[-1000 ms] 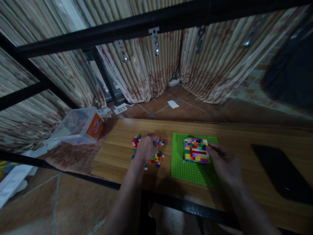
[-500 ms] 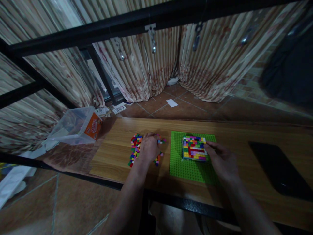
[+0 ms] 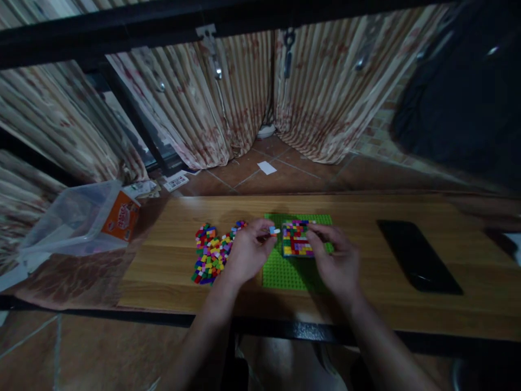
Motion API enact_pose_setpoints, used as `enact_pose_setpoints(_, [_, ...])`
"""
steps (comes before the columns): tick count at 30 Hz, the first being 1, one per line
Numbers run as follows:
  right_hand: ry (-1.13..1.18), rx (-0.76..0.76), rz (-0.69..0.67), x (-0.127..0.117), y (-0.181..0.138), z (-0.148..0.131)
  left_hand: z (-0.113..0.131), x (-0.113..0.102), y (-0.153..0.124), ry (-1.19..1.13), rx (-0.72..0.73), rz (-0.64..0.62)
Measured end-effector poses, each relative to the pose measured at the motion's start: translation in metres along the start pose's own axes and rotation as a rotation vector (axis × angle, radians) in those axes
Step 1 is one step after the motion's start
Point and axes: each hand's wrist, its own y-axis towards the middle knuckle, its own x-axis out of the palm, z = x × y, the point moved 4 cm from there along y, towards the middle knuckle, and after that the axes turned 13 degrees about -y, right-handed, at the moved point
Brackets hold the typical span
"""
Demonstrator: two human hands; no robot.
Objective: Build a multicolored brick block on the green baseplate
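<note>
On a wooden table (image 3: 171,271) lies a green baseplate (image 3: 280,271) with a multicoloured block of small bricks (image 3: 296,239) built on it. My left hand (image 3: 248,252) pinches a small light-coloured brick (image 3: 274,231) at the block's left edge. My right hand (image 3: 336,258) rests on the block's right side, fingers curled against it. A pile of loose coloured bricks (image 3: 209,252) lies just left of my left hand.
A black phone (image 3: 417,255) lies flat on the table to the right. A clear plastic box with an orange label (image 3: 81,217) sits off the table's left end. Striped curtains (image 3: 228,98) and a black metal frame (image 3: 134,30) stand behind. A tiled floor lies below.
My left hand has left the loose pile and come right to the block with a small brick in its fingers. The camera has shifted, so everything sits further left.
</note>
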Motion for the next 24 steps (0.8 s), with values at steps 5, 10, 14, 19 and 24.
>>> enact_pose_setpoints(5, [0.048,-0.061,-0.164,0.008,-0.006,-0.010,0.004,0.029,-0.006,-0.127,0.048,0.008])
enact_pose_setpoints(10, [0.069,-0.055,-0.163,0.005,-0.006,-0.008,0.002,0.039,-0.007,-0.172,0.057,0.031])
enact_pose_setpoints(14, [0.052,-0.060,-0.164,0.004,-0.007,-0.006,0.002,0.042,-0.006,-0.292,0.036,0.035])
enact_pose_setpoints(19, [0.076,-0.018,-0.179,0.005,-0.008,-0.005,0.001,0.044,-0.006,-0.343,0.014,0.068])
enact_pose_setpoints(24, [0.049,0.027,-0.150,0.003,-0.010,-0.007,-0.004,0.049,-0.008,-0.312,0.012,0.116])
